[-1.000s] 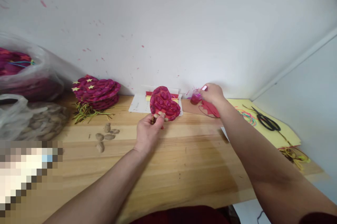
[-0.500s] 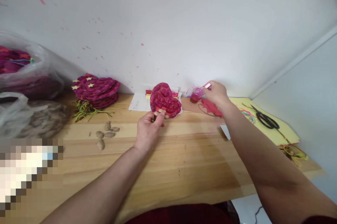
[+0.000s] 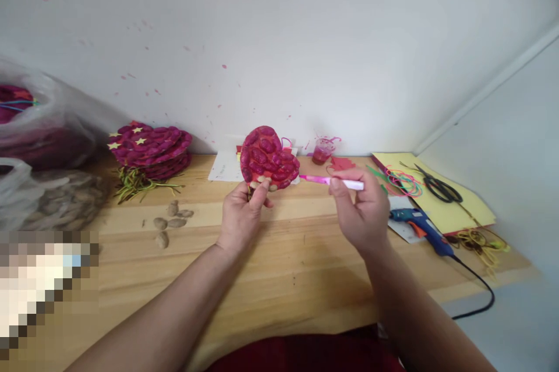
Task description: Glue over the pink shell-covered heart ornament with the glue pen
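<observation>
My left hand [image 3: 244,212] is closed on the lower edge of a heart-shaped craft [image 3: 267,156]: a red base covered with magenta-painted peanuts, a few near my thumb still tan. The craft is held upright above the wooden table. Between the fingers of my right hand [image 3: 360,206] is a paintbrush [image 3: 347,183] with a white handle and pink-stained front. Its tip points left at the craft's right edge; I cannot tell if they touch. Behind, a clear cup [image 3: 322,152] of magenta paint stands by the wall.
Left, a stack of magenta peanut crafts [image 3: 152,151] lies near loose peanuts [image 3: 176,223] and plastic bags [image 3: 65,133]. To the right are a blue glue gun [image 3: 423,226] with a black cord, black scissors [image 3: 443,186], yellow paper [image 3: 471,203] and coloured string [image 3: 404,180].
My right hand has moved from the paint cup toward me, bringing the brush beside the heart-shaped craft. The glue gun has come into sight. My left hand keeps its hold.
</observation>
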A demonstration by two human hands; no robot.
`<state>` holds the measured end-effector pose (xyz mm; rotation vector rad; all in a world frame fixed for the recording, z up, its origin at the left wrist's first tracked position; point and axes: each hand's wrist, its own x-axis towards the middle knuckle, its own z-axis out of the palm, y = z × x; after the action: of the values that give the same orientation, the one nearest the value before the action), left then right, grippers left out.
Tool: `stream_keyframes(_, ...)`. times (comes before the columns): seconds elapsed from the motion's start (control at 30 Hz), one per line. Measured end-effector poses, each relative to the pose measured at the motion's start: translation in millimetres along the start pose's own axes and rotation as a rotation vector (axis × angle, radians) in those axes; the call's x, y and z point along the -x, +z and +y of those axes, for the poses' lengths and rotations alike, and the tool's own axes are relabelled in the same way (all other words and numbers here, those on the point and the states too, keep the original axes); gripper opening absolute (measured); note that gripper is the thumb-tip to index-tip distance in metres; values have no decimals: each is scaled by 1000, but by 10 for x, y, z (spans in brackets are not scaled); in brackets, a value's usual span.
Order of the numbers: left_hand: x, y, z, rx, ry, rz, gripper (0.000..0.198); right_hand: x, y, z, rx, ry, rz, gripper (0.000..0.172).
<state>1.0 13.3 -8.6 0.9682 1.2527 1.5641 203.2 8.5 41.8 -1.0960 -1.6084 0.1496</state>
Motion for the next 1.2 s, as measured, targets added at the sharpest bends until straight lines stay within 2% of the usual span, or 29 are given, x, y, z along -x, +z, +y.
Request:
stream_keyframes(0.1, 20, 9, 24, -6, 1, -3, 31, 151, 76, 13, -51, -68, 17, 8)
stream_keyframes(0.3, 46, 3, 61, -77, 89, -32, 27, 187, 91, 85, -3, -154, -90, 10)
stream_keyframes(0.57, 54, -25, 5, -105, 135, -51, 28, 212, 107, 64, -5, -154, -78, 13)
stream_keyframes(0.77, 61, -9, 58, -106, 123, -40, 26, 205, 106, 37, 24, -206, -110, 11)
stream_keyframes(1.07, 65, -5, 59, -90, 124, -28, 26, 198, 106, 54, 19, -160, -89, 8)
stream_keyframes(1.2, 72, 8, 70, -42, 82, -22, 26, 181, 100, 94, -8, -113, -65, 8)
